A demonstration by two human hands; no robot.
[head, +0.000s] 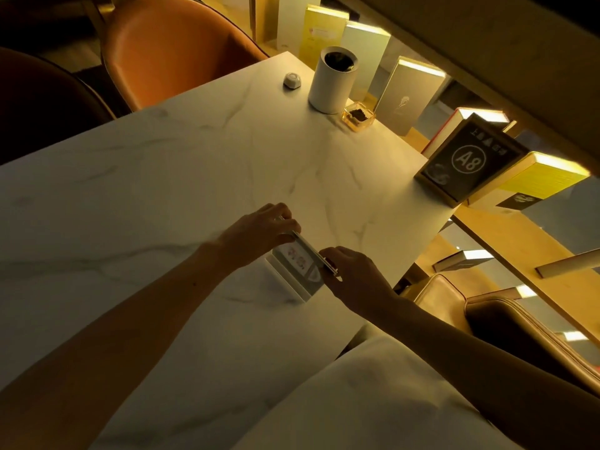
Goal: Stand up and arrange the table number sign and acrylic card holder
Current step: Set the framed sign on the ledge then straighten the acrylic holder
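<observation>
The acrylic card holder (297, 264) stands upright on the white marble table (162, 177), near its right edge, with a printed card inside. My left hand (259, 232) pinches its far top corner and my right hand (354, 276) pinches its near top corner. The table number sign (467, 162), black with "A8" in a circle and a wooden frame, stands upright at the table's far right corner, well beyond both hands.
A white cylindrical bin (331, 81), a small white call button (291, 80) and a glass ashtray (357, 116) sit at the far edge. An orange chair (175, 50) is behind the table, a tan seat (506, 323) at the right. Lit books line a shelf (496, 251).
</observation>
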